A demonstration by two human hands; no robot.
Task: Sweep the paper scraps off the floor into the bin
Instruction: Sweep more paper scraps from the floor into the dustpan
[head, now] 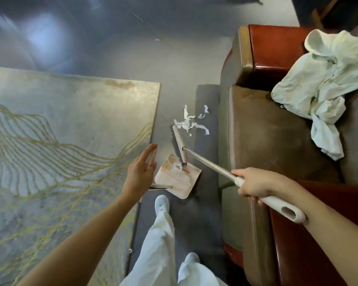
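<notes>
Right hand (254, 185): you have it curled round the white grip of the broom (207, 162), just behind where the metal pole begins; the grip's slotted end sticks out past your wrist
Left hand (140, 172): fingers straight and close together, holding nothing; it hangs above the rug's edge, just beside the dustpan's metal handle, and whether your palm touches that handle cannot be told
Broom head (179, 141): pale and long, lying slantwise on the floor (132, 58), its near end over the dustpan's mouth, its far end touching the loose pile
Paper scraps (191, 123): your task's thing, a small heap of torn white strips on the grey floor, between the rug and the sofa, just beyond the far end of the broom head; two smaller pieces lie a little apart toward the sofa
Dustpan (184, 187): pinkish, flat on the floor near your front foot, mouth turned toward the heap; a few white bits and something orange already lie in it
Rug (70, 131): grey-green with yellow wavy lines, on your left
Sofa (267, 131): brown seat with red leather arm, on your right
Cloth (322, 79): pale, crumpled, lying on the sofa seat
Trousers (159, 244): white, with a white shoe (161, 203) just beside the dustpan
</notes>
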